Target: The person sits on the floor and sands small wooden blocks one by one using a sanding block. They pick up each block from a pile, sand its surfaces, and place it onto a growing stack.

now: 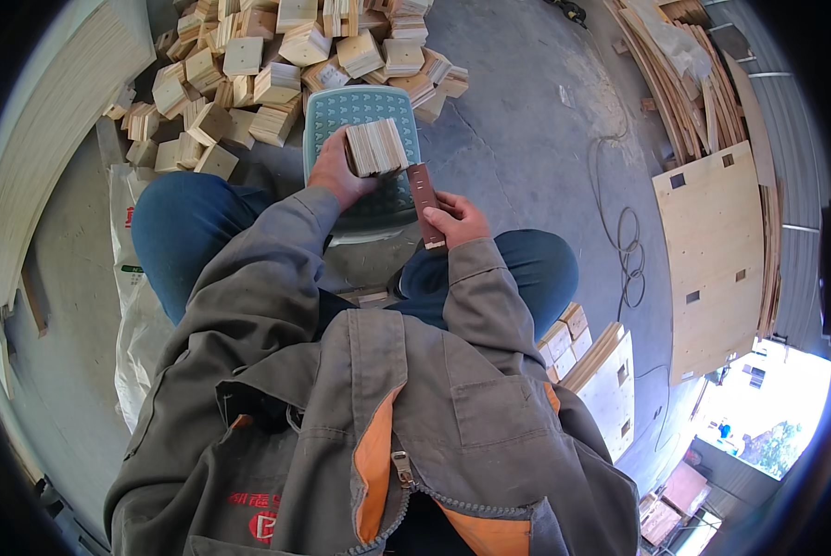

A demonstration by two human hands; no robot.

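Observation:
A plywood block (376, 148) with striped layered edges is gripped in my left hand (336, 174), over a pale blue-green plastic stool (334, 109) with a patterned top. My right hand (459, 221) is closed round the lower part of a sanding block (423, 196), a narrow strip of wood faced in reddish-brown abrasive with staples in it. The strip's upper end is at the lower right corner of the plywood block; whether they touch is hard to tell. My fingers under the plywood block are hidden.
A heap of plywood blocks (276, 83) lies beyond the stool. Curved plywood sheets (54, 120) stand at the left, above a white plastic sack (137, 306). At right are a cable (630, 250), a panel with square holes (712, 250) and more stacked blocks (564, 338).

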